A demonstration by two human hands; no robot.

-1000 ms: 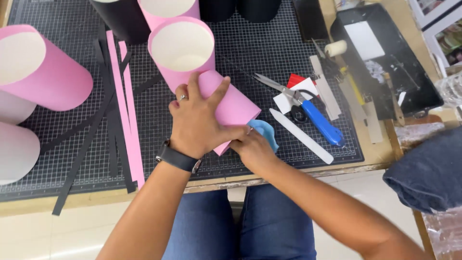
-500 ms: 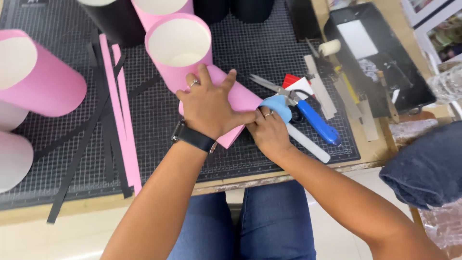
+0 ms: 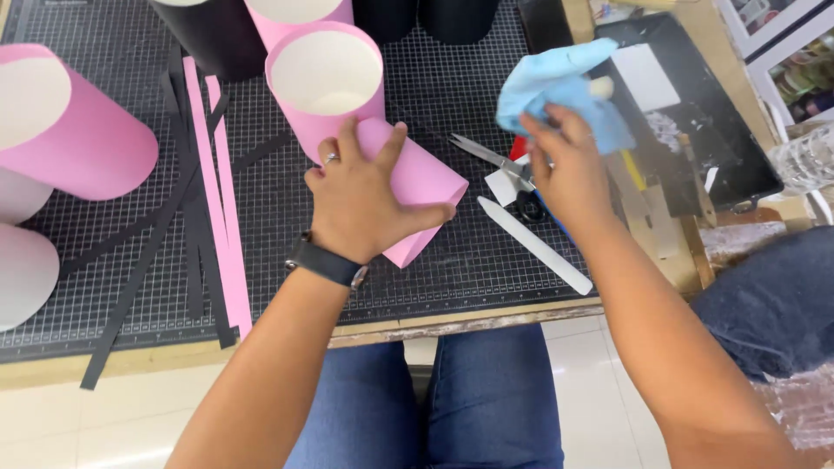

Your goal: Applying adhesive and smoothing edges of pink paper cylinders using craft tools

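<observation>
My left hand lies flat on a pink paper tube that lies on its side on the black gridded cutting mat, pressing it down. My right hand is raised over the right part of the mat and grips a light blue cloth. Under that hand lie scissors with a blue handle, mostly hidden, and a white flat bone folder. An upright pink tube with a white inside stands just behind the lying one.
A large pink tube lies at the left with white tubes below it. Black tubes stand at the back. Pink and black paper strips lie on the mat. A black tray sits at the right.
My right hand has lifted away from the pink tube's near end and moved up and to the right with the blue cloth. My left hand stays on the tube.
</observation>
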